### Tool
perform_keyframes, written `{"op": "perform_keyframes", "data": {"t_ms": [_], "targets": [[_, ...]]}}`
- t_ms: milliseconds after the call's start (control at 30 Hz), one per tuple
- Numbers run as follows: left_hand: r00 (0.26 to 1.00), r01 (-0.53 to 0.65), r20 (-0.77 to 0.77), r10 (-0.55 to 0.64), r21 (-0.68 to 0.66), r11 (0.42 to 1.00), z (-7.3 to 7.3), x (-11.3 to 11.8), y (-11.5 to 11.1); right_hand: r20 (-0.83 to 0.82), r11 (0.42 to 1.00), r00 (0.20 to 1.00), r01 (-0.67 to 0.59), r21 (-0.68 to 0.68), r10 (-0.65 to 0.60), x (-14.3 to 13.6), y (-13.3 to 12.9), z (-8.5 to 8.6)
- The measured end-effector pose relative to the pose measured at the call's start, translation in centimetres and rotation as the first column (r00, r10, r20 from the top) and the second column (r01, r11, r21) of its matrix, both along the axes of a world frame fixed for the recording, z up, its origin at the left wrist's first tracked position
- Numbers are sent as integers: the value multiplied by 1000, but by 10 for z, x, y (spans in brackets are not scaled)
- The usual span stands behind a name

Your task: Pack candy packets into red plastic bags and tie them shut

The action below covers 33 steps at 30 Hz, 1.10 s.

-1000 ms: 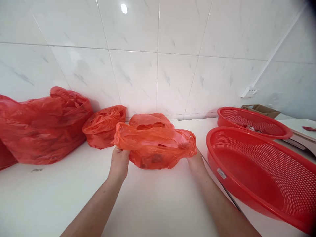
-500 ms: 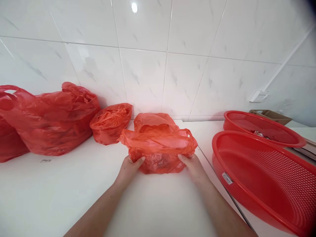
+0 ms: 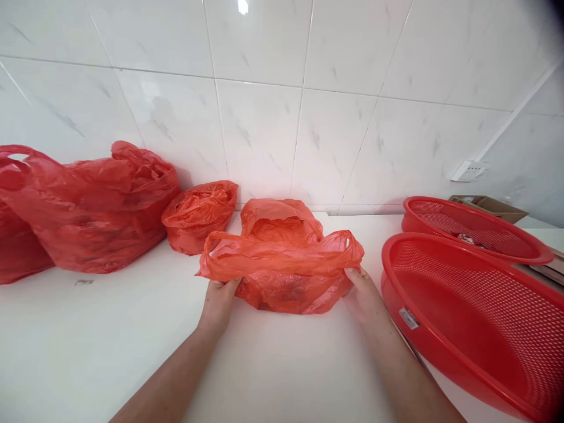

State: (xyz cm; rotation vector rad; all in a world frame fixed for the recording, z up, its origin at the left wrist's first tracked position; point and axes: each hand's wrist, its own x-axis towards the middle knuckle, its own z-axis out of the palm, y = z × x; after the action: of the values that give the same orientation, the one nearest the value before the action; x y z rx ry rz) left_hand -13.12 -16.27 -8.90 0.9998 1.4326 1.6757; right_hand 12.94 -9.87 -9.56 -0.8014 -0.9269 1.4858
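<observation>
A red plastic bag rests on the white table in front of me, its mouth gaping and its near rim folded outward. Dark contents show faintly through the thin film. At the bag's left side, my left hand pinches the film under the folded rim, its fingers partly hidden. My right hand grips the right side below a handle loop, thumb on the near face and the other fingers mostly behind.
Left of the bag sit a small red bag and a large full red bag. To the right stand a red perforated basket and a second basket with small items in it. Behind them is a cardboard box. A tiled wall backs the table.
My hands have moved apart toward the bag's two sides, and the bag's near rim is stretched wider. Its mouth gapes more. The view has shifted slightly.
</observation>
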Motion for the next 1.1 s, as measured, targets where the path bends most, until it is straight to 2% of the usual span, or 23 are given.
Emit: {"op": "perform_keyframes", "data": {"t_ms": [67,133,233,400,500,667,800,867,933,1000,1067,1100], "targets": [[996,43,80,-43,3,999,-11,-4,2,4,999,999,40,-3,-40,3,1,-1],[994,55,91,-56,15,998,-15,-6,2,-7,998,998,59,15,-58,5,2,0],[999,33,30,-33,-2,999,-12,-6,-1,-5,999,999,32,15,-32,5,2,3],[986,128,101,-131,33,991,-11,-4,-2,39,999,999,-37,31,36,-1,-1,9],[992,114,49,-117,73,991,-8,-2,-3,73,996,995,-66,67,61,-6,-3,16],[983,172,-101,-154,210,962,16,-1,-9,181,988,971,-150,-35,154,-10,-6,23],[961,270,-155,-230,335,903,40,-3,-17,127,985,977,-171,1,169,-8,-8,24],[952,272,-235,-196,355,894,51,-2,-21,95,986,983,-163,26,160,-7,-8,24],[921,232,-372,-116,284,930,62,2,-24,90,985,983,-166,39,162,-7,-8,25],[861,157,-504,-63,147,977,73,7,-23,92,985,983,-164,49,159,-7,-9,25],[828,75,-559,-49,24,997,84,10,-20,88,986,985,-155,54,150,-7,-9,26],[834,45,-551,-31,12,999,89,10,-18,85,987,986,-149,59,144,-8,-10,26]]}}
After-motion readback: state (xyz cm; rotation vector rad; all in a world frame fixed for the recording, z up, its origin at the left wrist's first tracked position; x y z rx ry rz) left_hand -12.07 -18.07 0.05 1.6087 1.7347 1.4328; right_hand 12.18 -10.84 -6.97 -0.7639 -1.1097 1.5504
